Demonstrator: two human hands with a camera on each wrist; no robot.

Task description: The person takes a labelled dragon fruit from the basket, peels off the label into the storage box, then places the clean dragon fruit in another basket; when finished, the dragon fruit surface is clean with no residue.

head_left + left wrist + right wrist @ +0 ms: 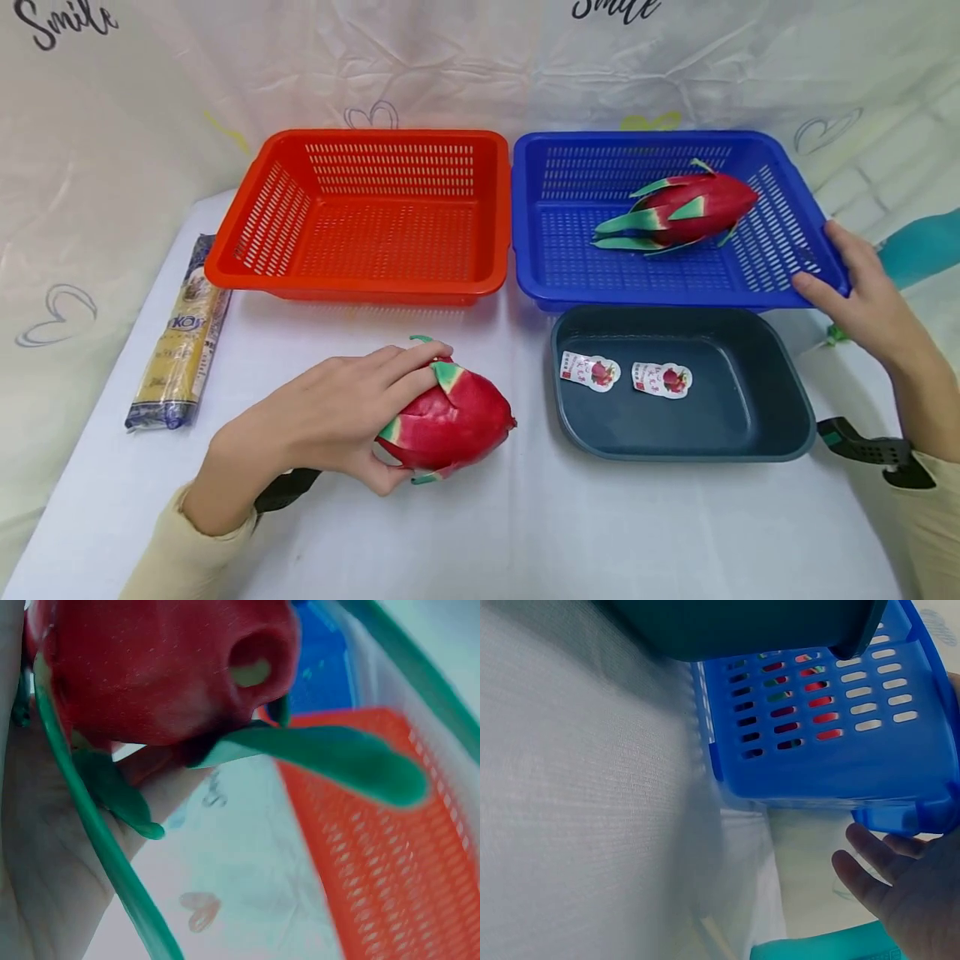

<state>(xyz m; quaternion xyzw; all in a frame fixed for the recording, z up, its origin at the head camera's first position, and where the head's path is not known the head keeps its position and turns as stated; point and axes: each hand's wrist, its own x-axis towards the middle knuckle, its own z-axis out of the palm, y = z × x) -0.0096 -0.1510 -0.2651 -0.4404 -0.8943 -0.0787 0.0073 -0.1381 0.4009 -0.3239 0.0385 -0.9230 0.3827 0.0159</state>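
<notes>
In the head view, my left hand [337, 412] grips a red dragon fruit [465, 421] with green scales, low over the white table left of centre. The left wrist view shows this dragon fruit [165, 667] close up, its long green scales reaching outward. My right hand [870, 296] holds the near right corner of the blue basket [652, 296], with thumb and index finger over its rim. From the right wrist, several fingers [866, 881] appear loosely spread below that rim. Another dragon fruit [705, 208] lies on its side in the blue basket.
An orange-red basket [360, 283] stands left of the blue one. In front of the blue basket sits a dark grey-green tray [667, 437] holding two dragon-fruit stickers [663, 380]. A long yellow-and-blue packet [180, 342] lies at the left; a teal object [922, 246] is at the far right.
</notes>
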